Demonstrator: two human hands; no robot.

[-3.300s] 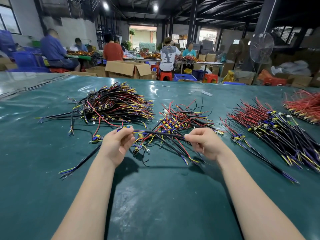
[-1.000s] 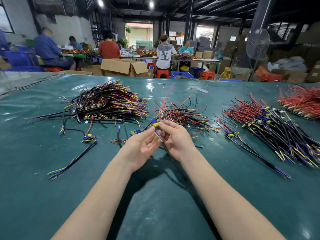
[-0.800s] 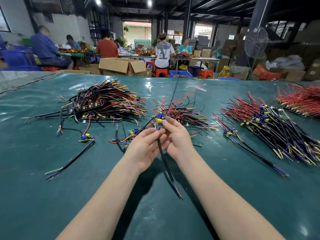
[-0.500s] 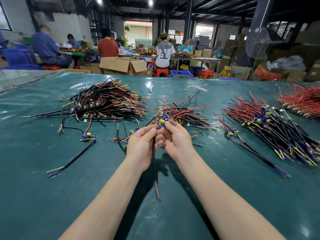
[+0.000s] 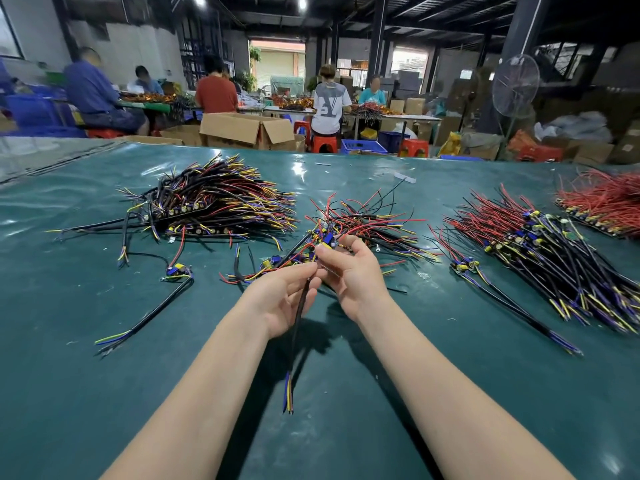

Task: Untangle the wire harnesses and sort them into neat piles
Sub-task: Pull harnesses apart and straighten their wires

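Head view, read from the left edge: a loose harness (image 5: 149,310) lies alone on the glossy green desk (image 5: 86,410), its black sheath bent in an elbow. Above it, in the upper left, a left pile (image 5: 221,202) of black, yellow and purple leads fans out.

At centre frame the left hand (image 5: 280,299) pinches the held harness (image 5: 298,323) between thumb and forefinger, with the other fingers loosely spread. The stiff black sheath hangs toward the bottom of the frame and ends in bare blue and yellow cores. The right hand (image 5: 349,271), just beside it, curls its fingers round the same harness's upper end, where small blue and yellow components sit.

That end hovers close over the central tangle (image 5: 367,223) of thin, springy red and black leads. Whether it is fully free cannot be told. The harness is probably best drawn out slowly along its own length, so snagged leads slip off rather than being jerked.

Further right, a right pile (image 5: 540,251) lies combed in one direction, and a red pile (image 5: 606,202) sits at the far right edge.
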